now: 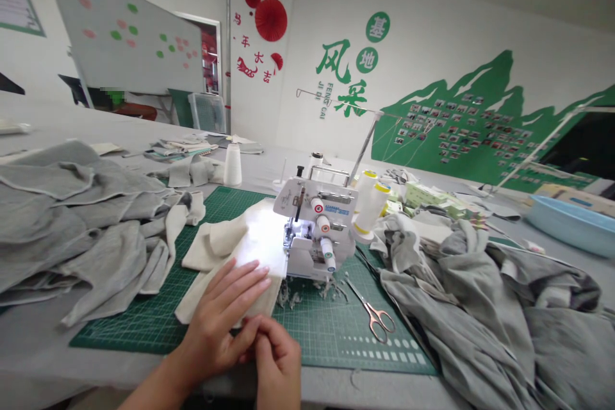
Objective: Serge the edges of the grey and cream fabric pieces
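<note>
A piece of cream fabric (216, 243) lies on the green cutting mat, its right edge at the needle area of a white overlock sewing machine (312, 224). The machine's lamp lights the cloth brightly. My left hand (221, 314) rests flat on the fabric, fingers stretched out toward the machine. Close beside it, my right hand (278, 352) has its fingers curled and pinched at the near edge of the cloth; its fingertips are partly hidden behind my left thumb. Copper-handled scissors (375, 317) lie on the mat to the right, with grey lint (293, 295) under the machine's front.
Grey cloth pieces (91, 218) are heaped at left, and more grey fabric (461, 288) is piled at right. A white thread cone (233, 165) stands behind the green cutting mat (144, 327). Yellow-ended thread cones (375, 198) stand behind the machine. A blue basin (571, 221) sits far right.
</note>
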